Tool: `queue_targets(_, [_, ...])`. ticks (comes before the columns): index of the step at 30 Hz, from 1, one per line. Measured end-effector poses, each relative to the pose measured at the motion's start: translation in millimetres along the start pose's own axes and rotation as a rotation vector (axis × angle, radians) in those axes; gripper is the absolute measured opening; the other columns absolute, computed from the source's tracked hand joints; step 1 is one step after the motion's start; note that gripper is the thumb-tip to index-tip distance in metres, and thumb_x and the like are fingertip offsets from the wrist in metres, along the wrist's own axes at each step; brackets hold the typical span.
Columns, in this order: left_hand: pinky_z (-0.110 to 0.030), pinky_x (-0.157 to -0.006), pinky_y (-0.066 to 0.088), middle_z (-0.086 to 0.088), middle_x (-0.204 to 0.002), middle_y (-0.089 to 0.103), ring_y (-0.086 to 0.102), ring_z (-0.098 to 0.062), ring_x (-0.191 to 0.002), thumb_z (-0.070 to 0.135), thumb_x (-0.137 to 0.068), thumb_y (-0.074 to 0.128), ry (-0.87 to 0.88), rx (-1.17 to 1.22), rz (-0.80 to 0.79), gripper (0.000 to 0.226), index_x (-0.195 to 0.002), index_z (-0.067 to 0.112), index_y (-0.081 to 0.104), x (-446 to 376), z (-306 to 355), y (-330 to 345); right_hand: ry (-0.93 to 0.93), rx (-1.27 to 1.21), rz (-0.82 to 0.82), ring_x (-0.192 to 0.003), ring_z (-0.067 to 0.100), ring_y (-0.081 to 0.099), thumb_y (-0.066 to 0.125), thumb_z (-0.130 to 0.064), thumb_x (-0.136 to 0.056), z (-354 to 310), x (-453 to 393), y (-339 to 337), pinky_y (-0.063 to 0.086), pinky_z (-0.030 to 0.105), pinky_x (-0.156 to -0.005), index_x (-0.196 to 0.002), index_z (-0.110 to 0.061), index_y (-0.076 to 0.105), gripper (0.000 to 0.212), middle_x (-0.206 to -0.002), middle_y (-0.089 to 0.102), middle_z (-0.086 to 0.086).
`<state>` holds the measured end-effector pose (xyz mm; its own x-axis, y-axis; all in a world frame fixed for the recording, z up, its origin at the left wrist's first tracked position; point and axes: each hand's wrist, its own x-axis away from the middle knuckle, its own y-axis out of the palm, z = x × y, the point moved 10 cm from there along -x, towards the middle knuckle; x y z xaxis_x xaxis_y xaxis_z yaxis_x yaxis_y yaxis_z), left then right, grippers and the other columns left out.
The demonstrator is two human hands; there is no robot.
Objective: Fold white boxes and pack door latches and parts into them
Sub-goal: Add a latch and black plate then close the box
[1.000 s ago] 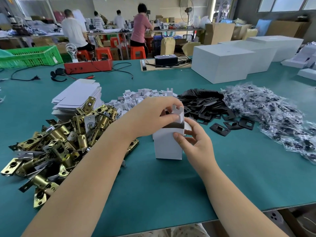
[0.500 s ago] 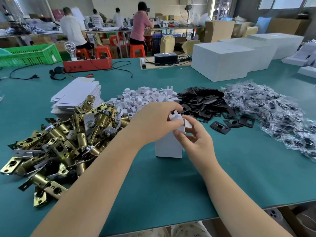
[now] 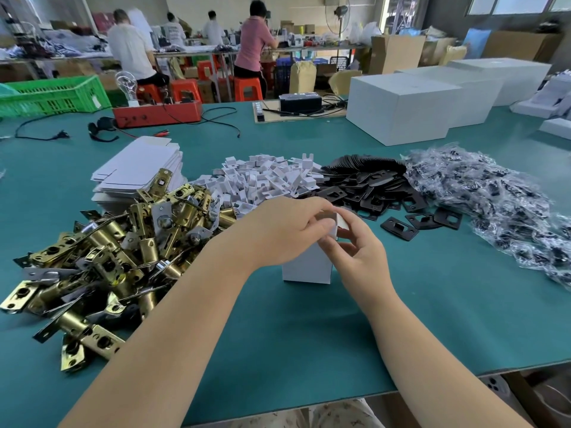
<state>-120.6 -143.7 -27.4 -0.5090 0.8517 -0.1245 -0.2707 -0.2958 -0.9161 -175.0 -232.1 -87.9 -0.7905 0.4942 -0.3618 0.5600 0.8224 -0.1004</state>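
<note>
Cardboard, smooth and white, forms the small box (image 3: pixel 307 267) standing upright on the green table (image 3: pixel 309 335); its contents are hidden. The left hand (image 3: pixel 284 231) curls over its top, fingers gripping the flap, while the right hand (image 3: pixel 360 251) pinches the same end from the right. Left of the left hand lie brass door latches (image 3: pixel 102 257); beyond it, flat box blanks (image 3: pixel 139 168) and white inserts (image 3: pixel 262 180); beyond the right hand, black plates (image 3: pixel 370 186) and bagged parts (image 3: pixel 494 205).
</note>
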Motion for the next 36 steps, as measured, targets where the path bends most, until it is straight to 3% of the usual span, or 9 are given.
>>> queue_targets(6, [-0.029, -0.087, 0.042, 0.005, -0.098, 0.065, 0.054, -0.014, -0.095, 0.048, -0.086, 0.056, 0.107, -0.090, 0.433, 0.043, -0.118, 0.022, 0.065, 14, 1, -31, 0.014, -0.010, -0.008, -0.101, 0.016, 0.064, 0.071, -0.023, -0.086, 6, 0, 1, 0.053, 0.030, -0.086, -0.124, -0.027, 0.058, 0.041, -0.114, 0.065, -0.006])
queue_targets(9, [-0.012, -0.085, 0.041, 0.016, -0.107, 0.061, 0.054, 0.003, -0.096, 0.047, -0.082, 0.063, -0.044, 0.350, 0.429, 0.044, -0.124, 0.035, 0.056, 20, -32, -16, -0.002, -0.024, -0.032, -0.094, 0.010, 0.065, 0.065, -0.029, -0.082, 2, 0, 3, 0.052, 0.024, -0.081, -0.110, -0.041, 0.059, 0.031, -0.103, 0.068, -0.015])
queue_targets(13, [-0.010, -0.078, 0.044, 0.024, -0.105, 0.062, 0.059, 0.008, -0.095, 0.056, -0.077, 0.063, -0.137, 0.712, 0.385, 0.048, -0.121, 0.042, 0.051, 24, -53, 12, 0.053, -0.141, 0.037, -0.090, 0.008, 0.064, 0.042, -0.033, -0.090, 8, -1, -4, 0.051, 0.021, -0.075, -0.104, -0.025, 0.066, 0.030, -0.097, 0.071, -0.012])
queue_targets(17, [-0.008, -0.073, 0.046, 0.031, -0.105, 0.059, 0.059, 0.008, -0.095, 0.053, -0.066, 0.075, -0.101, 0.720, 0.353, 0.054, -0.112, 0.058, 0.047, 27, -49, 24, 0.093, -0.047, 0.061, -0.084, 0.030, 0.058, 0.037, -0.037, -0.090, 10, -1, -3, 0.048, 0.043, -0.076, -0.095, 0.006, 0.063, 0.050, -0.096, 0.063, 0.023])
queue_targets(22, [-0.007, -0.069, 0.046, 0.030, -0.100, 0.059, 0.059, 0.006, -0.092, 0.041, -0.066, 0.082, -0.107, 0.606, 0.491, 0.050, -0.099, 0.054, 0.047, 32, -52, 25, 0.159, 0.044, 0.145, -0.073, 0.010, 0.053, 0.044, -0.028, -0.100, 19, -3, -15, 0.048, 0.041, -0.074, -0.084, -0.009, 0.066, 0.033, -0.078, 0.064, 0.004])
queue_targets(24, [-0.014, -0.075, 0.050, 0.023, -0.102, 0.060, 0.059, 0.002, -0.093, 0.052, -0.065, 0.076, -0.126, 0.559, 0.532, 0.048, -0.101, 0.056, 0.044, 34, -54, 24, 0.186, 0.204, 0.184, -0.070, 0.009, 0.051, 0.050, -0.024, -0.096, 23, -15, -28, 0.044, 0.031, -0.064, -0.075, -0.024, 0.062, 0.024, -0.070, 0.057, -0.011])
queue_targets(27, [-0.037, -0.085, 0.053, 0.001, -0.107, 0.060, 0.062, -0.017, -0.093, 0.060, -0.069, 0.068, -0.151, 0.553, 0.500, 0.047, -0.107, 0.060, 0.039, 33, -57, 31, 0.234, 0.590, 0.113, -0.090, 0.020, 0.052, 0.055, -0.019, -0.088, 32, -42, -47, 0.038, 0.025, -0.065, -0.096, -0.025, 0.065, 0.014, -0.093, 0.059, 0.000])
queue_targets(31, [-0.026, -0.072, 0.047, -0.003, -0.103, 0.061, 0.057, -0.016, -0.081, 0.065, -0.073, 0.058, -0.123, 0.490, 0.511, 0.042, -0.110, 0.052, 0.042, 33, -56, 26, 0.344, 1.058, 0.050, -0.122, 0.035, 0.038, 0.049, -0.025, -0.093, 59, -52, -86, 0.033, 0.036, -0.098, -0.133, -0.014, 0.051, 0.041, -0.134, 0.048, 0.016])
queue_targets(36, [-0.031, -0.072, 0.049, 0.011, -0.099, 0.060, 0.056, -0.014, -0.086, 0.052, -0.079, 0.063, -0.117, 0.494, 0.514, 0.037, -0.111, 0.041, 0.048, 33, -55, 25, 0.338, 1.212, 0.039, -0.120, 0.035, 0.040, 0.047, -0.028, -0.098, 69, -50, -96, 0.038, 0.042, -0.093, -0.130, -0.010, 0.052, 0.037, -0.128, 0.054, 0.016])
